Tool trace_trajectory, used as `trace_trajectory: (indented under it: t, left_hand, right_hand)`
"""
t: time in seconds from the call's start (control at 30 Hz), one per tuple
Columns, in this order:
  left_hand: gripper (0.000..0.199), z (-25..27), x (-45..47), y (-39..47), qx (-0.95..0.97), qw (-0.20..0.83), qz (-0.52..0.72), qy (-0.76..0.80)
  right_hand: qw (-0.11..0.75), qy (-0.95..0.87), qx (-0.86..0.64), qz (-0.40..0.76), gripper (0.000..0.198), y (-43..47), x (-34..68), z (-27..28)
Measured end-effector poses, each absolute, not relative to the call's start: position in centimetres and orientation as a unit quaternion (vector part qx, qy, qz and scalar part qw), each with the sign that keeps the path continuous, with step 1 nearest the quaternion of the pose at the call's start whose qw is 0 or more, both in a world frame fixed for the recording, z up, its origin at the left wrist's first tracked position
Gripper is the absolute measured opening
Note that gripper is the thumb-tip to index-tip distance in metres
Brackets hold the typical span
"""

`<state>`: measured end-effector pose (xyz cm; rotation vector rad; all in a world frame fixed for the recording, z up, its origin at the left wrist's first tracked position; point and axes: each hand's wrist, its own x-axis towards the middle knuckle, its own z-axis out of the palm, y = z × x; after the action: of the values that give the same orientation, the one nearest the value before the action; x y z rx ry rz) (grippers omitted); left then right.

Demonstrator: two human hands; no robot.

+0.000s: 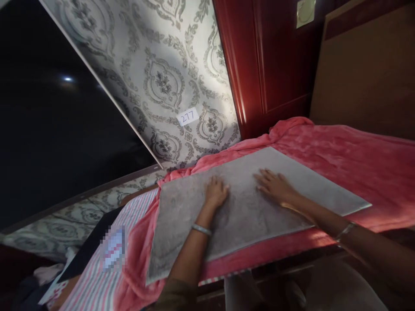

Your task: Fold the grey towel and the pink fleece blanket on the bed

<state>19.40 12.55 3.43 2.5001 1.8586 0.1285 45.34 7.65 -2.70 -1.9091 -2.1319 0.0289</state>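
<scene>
A flat grey mat [246, 216], rectangular with a pale edge, lies spread out over a pink plush blanket [350, 160]. My left hand [216, 192] rests palm down on the mat left of its middle, fingers stretched toward the wall. To the right, my right hand [274, 185] also lies on the mat, its fingers spread and pointing left. Neither hand holds anything. Each wrist carries a silver bangle. The mat's surface under the palms is hidden.
A striped cloth [94, 263] lies left of the blanket, with a blurred-out item on it. Behind stand a large black screen [65, 129], patterned wallpaper with a paper label [188, 116] marked 277, a dark red door frame [236, 65] and a brown board [366, 73].
</scene>
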Motion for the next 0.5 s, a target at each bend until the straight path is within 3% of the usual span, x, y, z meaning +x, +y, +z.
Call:
trace_trajectory:
  t: [0.23, 0.4, 0.5]
  left_hand:
    - [0.065, -0.5, 20.6, 6.2, 0.857, -0.001, 0.036, 0.515]
    - [0.065, -0.7, 20.3, 6.4, 0.856, -0.012, 0.034, 0.515]
    - [0.065, -0.7, 20.4, 6.4, 0.856, -0.016, 0.036, 0.515]
  right_hand:
    - [0.129, -0.789, -0.600, 0.019, 0.064, 5.7, 41.0, -4.7]
    - [0.096, -0.732, -0.674, 0.035, 0.072, 4.3, 48.6, -5.4]
    - [0.122, -0.701, -0.703, 0.013, 0.077, 2.8, 55.0, -7.4]
